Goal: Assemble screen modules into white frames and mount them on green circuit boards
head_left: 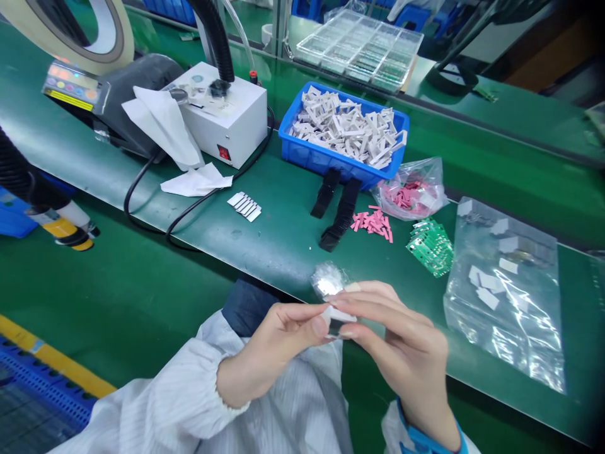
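Observation:
Just in front of the bench edge, my left hand [278, 337] and my right hand [406, 334] both pinch a small white piece with a dark glossy face [335, 325]. The left thumb and index finger close on its left end. My right fingers lie along its top and right end, with the thumb below, so they cover part of it. Beyond the fingers, a shiny clear heap [326, 279] rests near the bench edge; its kind I cannot make out. Pink strips [373, 224] and green circuit boards [431, 247] lie farther back on the bench.
A blue bin [343, 170] holds many white plastic frames. Right of it are a bag of pink strips [413, 192] and a clear bag with white pieces [505, 302]. On the left stand a white box [236, 120], a tape roll [118, 38], paper [196, 181] and flat white pieces [244, 206].

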{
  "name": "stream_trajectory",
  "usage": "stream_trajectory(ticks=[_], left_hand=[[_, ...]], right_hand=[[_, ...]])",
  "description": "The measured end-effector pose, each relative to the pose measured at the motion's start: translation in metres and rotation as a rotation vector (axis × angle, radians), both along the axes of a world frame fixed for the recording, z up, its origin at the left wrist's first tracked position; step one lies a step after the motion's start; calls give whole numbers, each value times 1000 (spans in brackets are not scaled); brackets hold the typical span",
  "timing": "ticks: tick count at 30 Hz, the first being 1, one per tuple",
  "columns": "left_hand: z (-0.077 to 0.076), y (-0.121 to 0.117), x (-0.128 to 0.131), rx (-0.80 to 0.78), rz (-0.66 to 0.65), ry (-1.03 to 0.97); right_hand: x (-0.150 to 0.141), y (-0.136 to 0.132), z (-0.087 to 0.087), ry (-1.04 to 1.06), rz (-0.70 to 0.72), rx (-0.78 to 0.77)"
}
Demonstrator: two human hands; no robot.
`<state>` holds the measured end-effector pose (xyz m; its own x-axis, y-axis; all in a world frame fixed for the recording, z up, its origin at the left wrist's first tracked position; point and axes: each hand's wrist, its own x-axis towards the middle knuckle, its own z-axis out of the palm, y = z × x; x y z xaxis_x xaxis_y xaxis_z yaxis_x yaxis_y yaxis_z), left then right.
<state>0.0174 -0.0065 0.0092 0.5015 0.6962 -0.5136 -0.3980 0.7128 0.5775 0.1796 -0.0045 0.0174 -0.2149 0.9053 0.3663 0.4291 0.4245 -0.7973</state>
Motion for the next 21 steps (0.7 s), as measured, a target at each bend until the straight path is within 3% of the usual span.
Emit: stream_trajectory(ticks=[7,12,15,18,21], left_hand=[[-8,5,-5,126,-83,-70],[-14,8,-8,64,-65,-119],[-15,6,-8,70,-20,-142],[-15,1,-4,60,-110,-197],[-13,-5,2,36,-84,-266]], right_hand=[[6,-4,14,-335,49,194],[0,-9,14,-287,54,189],[-4,-11,9,-259,-81,237],[-10,-15,5,-273,-257,336],[-17,-20,0,-295,-299,405]])
